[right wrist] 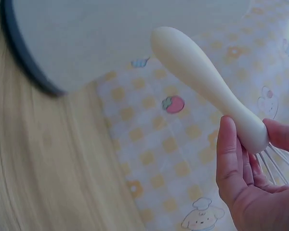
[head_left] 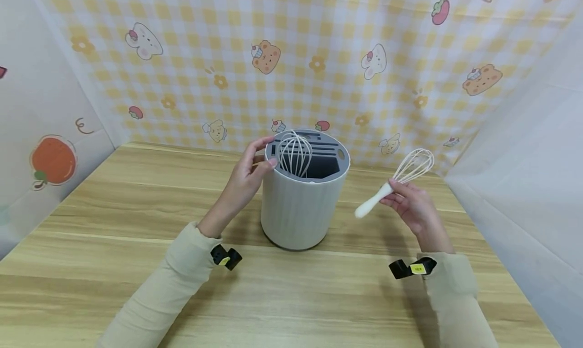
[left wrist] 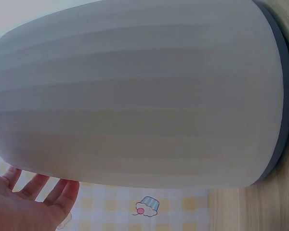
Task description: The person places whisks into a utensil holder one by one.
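A light grey, ribbed utensil holder (head_left: pixel 298 211) stands upright on the table, with a dark grey slotted top. One whisk (head_left: pixel 295 153) sits in its large opening, wire loops up and handle hidden inside. My left hand (head_left: pixel 246 173) grips the holder's upper left edge; in the left wrist view its fingers (left wrist: pixel 62 197) touch the ribbed side, with the thumb out of sight. To the right of the holder, my right hand (head_left: pixel 412 204) pinches a second whisk (right wrist: pixel 197 72) where handle meets wires. That whisk is tilted in the air, its white handle pointing down toward the holder.
The wood-grain table (head_left: pixel 291 297) extends around the holder on every side. Behind it hangs a yellow checked cloth (head_left: pixel 291 95) with cartoon prints. Pale sheets (head_left: pixel 537 161) border the table at left and right.
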`<state>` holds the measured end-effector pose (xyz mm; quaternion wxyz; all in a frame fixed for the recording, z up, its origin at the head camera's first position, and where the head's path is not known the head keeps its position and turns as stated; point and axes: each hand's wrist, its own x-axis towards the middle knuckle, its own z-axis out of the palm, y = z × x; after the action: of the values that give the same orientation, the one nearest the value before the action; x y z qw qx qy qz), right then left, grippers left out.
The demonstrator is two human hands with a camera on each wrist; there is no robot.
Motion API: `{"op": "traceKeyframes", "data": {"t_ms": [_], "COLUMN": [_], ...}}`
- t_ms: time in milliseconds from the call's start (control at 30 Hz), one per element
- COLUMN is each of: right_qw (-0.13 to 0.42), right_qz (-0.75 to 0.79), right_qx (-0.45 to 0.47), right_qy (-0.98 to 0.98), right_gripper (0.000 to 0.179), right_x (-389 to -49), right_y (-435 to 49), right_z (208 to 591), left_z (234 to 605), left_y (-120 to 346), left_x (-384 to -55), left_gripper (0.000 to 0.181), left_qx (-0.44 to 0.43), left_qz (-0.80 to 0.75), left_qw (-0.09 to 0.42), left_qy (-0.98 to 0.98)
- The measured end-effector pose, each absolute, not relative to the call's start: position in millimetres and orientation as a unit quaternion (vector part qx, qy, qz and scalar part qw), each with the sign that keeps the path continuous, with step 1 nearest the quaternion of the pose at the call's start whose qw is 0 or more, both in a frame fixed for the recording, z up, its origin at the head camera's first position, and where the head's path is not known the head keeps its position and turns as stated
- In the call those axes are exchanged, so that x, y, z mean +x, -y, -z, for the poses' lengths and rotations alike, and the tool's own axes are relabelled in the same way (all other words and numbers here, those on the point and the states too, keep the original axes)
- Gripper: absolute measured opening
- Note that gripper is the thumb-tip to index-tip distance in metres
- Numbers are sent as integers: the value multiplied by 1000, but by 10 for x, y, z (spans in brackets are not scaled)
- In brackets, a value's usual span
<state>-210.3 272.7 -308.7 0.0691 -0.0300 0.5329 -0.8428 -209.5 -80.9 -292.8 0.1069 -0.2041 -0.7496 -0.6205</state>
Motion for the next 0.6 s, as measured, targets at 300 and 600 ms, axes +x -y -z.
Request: {"op": "traceKeyframes", "data": {"t_ms": [300, 600], "right_qw": [79, 63], "right_qz": [883, 901], "right_qx": [-50, -108], "right_qy": [-460, -415], "right_gripper": [17, 13], "right_x": [-2026, -1999], "right_y": [-2674, -2533], "right_z": [2948, 2717], "left_z": [2933, 2938], "left_y": [811, 810], "left_x": [-2098, -2106], "left_gripper": [52, 51], "left_qx": [-203, -203], "left_qz": [621, 625], "left_qw": [105, 105], "left_qy": [750, 746]}}
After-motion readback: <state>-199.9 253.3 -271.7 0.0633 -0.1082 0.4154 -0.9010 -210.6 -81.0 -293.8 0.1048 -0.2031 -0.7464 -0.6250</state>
